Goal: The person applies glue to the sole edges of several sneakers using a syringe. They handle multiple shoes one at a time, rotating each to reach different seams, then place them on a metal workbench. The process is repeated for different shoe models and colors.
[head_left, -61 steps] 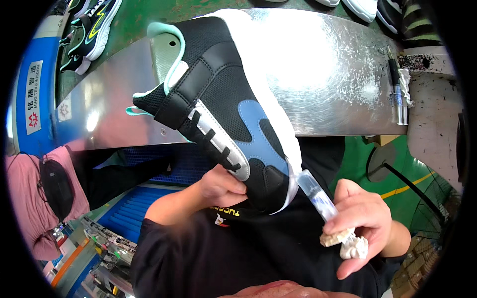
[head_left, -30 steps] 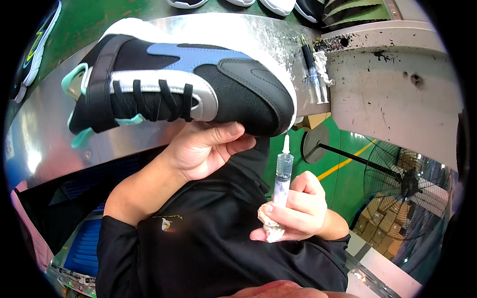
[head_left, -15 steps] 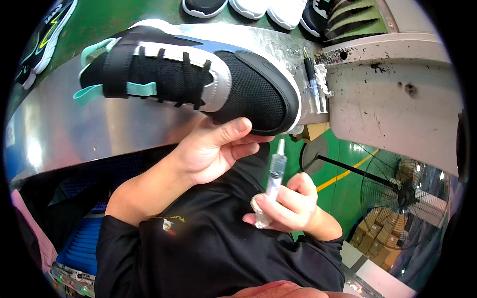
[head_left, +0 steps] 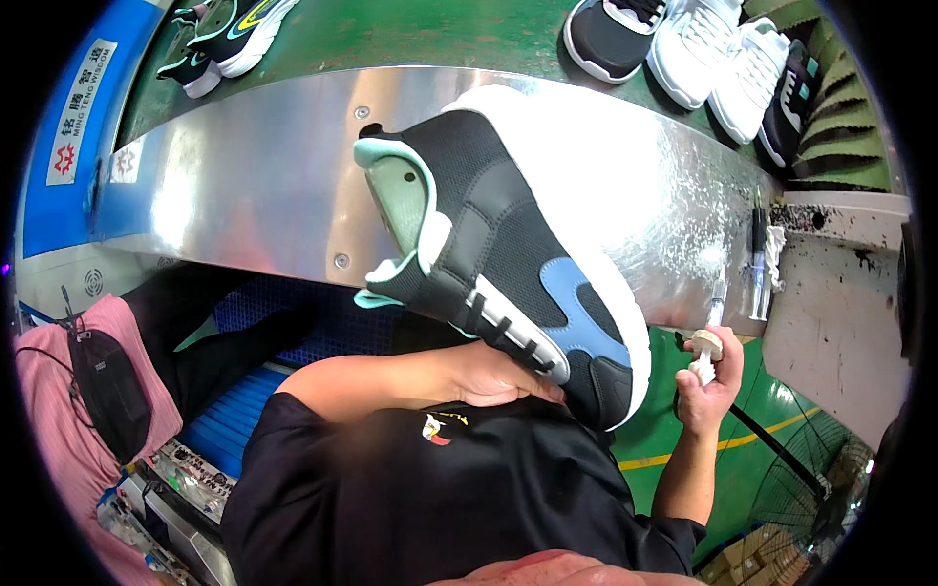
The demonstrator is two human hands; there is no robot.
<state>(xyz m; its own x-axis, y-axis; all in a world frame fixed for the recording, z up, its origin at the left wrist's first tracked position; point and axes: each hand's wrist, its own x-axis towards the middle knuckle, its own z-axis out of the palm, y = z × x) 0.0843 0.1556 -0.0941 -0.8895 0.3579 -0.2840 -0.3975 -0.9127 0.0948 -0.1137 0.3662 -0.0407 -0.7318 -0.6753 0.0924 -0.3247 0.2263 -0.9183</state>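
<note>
My left hand (head_left: 493, 376) is closed on the toe end of a black sneaker (head_left: 513, 230). The shoe has a blue patch on its side, mint trim and a white sole, and it is tilted with its side facing up in front of the metal ledge. Held by its plunger end in my right hand (head_left: 711, 396) is a clear syringe (head_left: 718, 301). Its tip points away from me, over the right part of the ledge. The fingertips of my left hand are partly hidden by the shoe.
A metal ledge (head_left: 264, 195) borders a green belt (head_left: 420, 39). Black and white shoes (head_left: 684, 54) stand at the far right, a black pair (head_left: 230, 39) at the far left. A pen-like tool (head_left: 759, 239) and crumpled tissue (head_left: 775, 259) lie beside a pale machine (head_left: 831, 322). Another person's pink sleeve (head_left: 59, 391) shows at left.
The sneaker has turned from showing its laces to showing its side, with its toe now nearer me. My right hand has carried the syringe right and away from me, over the ledge.
</note>
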